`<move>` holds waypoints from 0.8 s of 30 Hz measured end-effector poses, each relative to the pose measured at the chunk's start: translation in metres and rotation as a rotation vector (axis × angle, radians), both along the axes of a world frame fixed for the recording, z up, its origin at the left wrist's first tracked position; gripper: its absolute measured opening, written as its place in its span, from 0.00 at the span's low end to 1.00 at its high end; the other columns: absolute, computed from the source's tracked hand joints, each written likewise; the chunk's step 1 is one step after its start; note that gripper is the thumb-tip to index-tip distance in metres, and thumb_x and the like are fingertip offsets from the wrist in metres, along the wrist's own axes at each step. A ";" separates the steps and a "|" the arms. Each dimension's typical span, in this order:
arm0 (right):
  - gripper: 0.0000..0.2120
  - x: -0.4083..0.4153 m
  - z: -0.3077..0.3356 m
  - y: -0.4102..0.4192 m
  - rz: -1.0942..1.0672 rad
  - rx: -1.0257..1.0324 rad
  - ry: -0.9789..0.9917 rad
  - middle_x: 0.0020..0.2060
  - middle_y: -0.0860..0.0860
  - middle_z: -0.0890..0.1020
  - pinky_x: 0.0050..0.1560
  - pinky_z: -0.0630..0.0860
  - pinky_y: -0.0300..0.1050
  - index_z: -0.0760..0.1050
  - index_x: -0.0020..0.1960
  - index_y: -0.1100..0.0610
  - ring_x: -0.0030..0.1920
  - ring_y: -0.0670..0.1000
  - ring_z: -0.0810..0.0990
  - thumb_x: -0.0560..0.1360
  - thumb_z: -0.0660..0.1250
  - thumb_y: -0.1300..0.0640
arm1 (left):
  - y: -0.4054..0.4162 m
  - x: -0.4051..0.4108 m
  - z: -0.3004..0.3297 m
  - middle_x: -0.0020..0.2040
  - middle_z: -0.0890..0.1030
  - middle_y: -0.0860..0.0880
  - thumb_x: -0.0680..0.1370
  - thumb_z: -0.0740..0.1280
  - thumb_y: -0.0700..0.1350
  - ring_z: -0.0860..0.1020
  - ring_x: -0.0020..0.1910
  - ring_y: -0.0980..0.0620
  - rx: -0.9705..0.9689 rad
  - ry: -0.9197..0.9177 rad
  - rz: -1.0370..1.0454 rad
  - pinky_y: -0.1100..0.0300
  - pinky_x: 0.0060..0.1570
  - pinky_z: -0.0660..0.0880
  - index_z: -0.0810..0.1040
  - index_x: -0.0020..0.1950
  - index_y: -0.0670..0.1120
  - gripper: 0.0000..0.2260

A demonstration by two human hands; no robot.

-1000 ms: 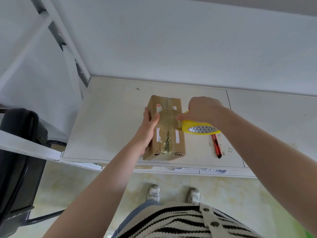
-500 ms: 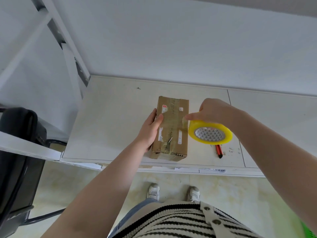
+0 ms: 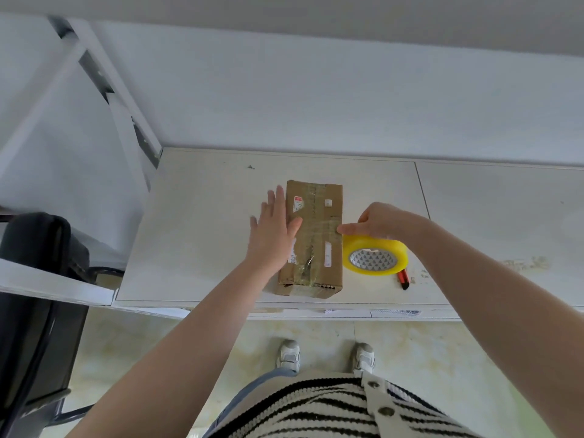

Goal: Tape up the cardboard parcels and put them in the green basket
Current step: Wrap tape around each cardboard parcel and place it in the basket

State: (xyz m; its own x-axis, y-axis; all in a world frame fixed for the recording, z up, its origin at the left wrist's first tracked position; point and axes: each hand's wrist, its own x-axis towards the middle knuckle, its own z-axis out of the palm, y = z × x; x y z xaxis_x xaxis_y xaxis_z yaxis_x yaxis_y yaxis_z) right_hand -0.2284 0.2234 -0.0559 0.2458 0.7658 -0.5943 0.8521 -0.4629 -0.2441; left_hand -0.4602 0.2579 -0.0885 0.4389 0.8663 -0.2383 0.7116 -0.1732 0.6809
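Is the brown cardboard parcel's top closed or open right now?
Closed. The brown cardboard parcel lies flat on the white table, flaps down under glossy clear tape along its centre seam; none stands up.

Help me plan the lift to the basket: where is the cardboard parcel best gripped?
Probably across its two long sides, from above. The cardboard parcel lies flat on the table, long axis pointing away from the person; the left hand already lies open at its left edge, the right side faces the tape roll.
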 end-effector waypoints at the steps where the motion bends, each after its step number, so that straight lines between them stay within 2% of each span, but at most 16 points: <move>1: 0.29 0.001 -0.001 0.000 0.003 0.001 0.000 0.31 0.48 0.81 0.31 0.67 0.41 0.78 0.36 0.51 0.34 0.48 0.79 0.65 0.64 0.24 | 0.000 0.004 0.002 0.81 0.42 0.46 0.85 0.52 0.51 0.44 0.80 0.47 0.180 0.155 -0.033 0.45 0.77 0.43 0.38 0.81 0.47 0.30; 3: 0.30 0.001 -0.002 0.000 0.007 0.009 0.010 0.29 0.48 0.80 0.31 0.67 0.42 0.79 0.35 0.52 0.34 0.49 0.79 0.65 0.64 0.24 | -0.004 0.017 0.009 0.81 0.38 0.44 0.85 0.50 0.53 0.39 0.80 0.45 0.400 0.270 -0.094 0.45 0.77 0.40 0.37 0.80 0.44 0.30; 7: 0.32 0.001 -0.004 0.001 0.029 0.032 0.016 0.22 0.46 0.77 0.31 0.68 0.42 0.78 0.31 0.53 0.29 0.48 0.77 0.63 0.63 0.23 | -0.018 0.044 0.004 0.81 0.37 0.44 0.84 0.43 0.58 0.36 0.79 0.45 0.559 0.416 -0.252 0.44 0.77 0.39 0.38 0.80 0.43 0.31; 9: 0.33 0.002 -0.007 0.000 0.011 0.045 0.036 0.21 0.45 0.77 0.31 0.68 0.42 0.79 0.31 0.53 0.29 0.48 0.77 0.61 0.62 0.22 | -0.017 0.047 0.000 0.81 0.39 0.45 0.84 0.42 0.58 0.37 0.79 0.45 0.554 0.461 -0.281 0.44 0.77 0.40 0.40 0.81 0.43 0.30; 13: 0.31 0.003 -0.015 -0.003 -0.027 0.050 0.086 0.28 0.47 0.80 0.32 0.69 0.42 0.79 0.35 0.51 0.33 0.48 0.78 0.63 0.62 0.22 | -0.015 0.042 -0.003 0.81 0.38 0.45 0.83 0.40 0.57 0.37 0.79 0.45 0.540 0.449 -0.261 0.45 0.77 0.39 0.40 0.81 0.46 0.29; 17: 0.30 0.004 -0.018 -0.005 -0.046 0.077 0.128 0.23 0.45 0.76 0.32 0.68 0.42 0.79 0.33 0.51 0.29 0.48 0.76 0.63 0.64 0.23 | -0.014 0.041 0.000 0.81 0.38 0.44 0.81 0.36 0.58 0.37 0.79 0.45 0.508 0.449 -0.255 0.44 0.78 0.40 0.39 0.81 0.48 0.30; 21: 0.31 0.004 -0.018 -0.009 0.001 0.137 0.172 0.26 0.49 0.77 0.34 0.69 0.42 0.79 0.35 0.56 0.30 0.48 0.75 0.69 0.63 0.27 | -0.015 0.041 0.000 0.81 0.37 0.44 0.81 0.34 0.59 0.37 0.79 0.44 0.524 0.490 -0.261 0.42 0.77 0.41 0.39 0.81 0.48 0.30; 24: 0.28 0.013 -0.012 -0.019 0.034 0.182 0.286 0.31 0.53 0.78 0.37 0.70 0.44 0.80 0.39 0.59 0.33 0.50 0.75 0.74 0.63 0.33 | -0.013 0.037 0.001 0.80 0.36 0.45 0.79 0.32 0.62 0.36 0.79 0.45 0.510 0.481 -0.252 0.43 0.77 0.39 0.37 0.81 0.49 0.32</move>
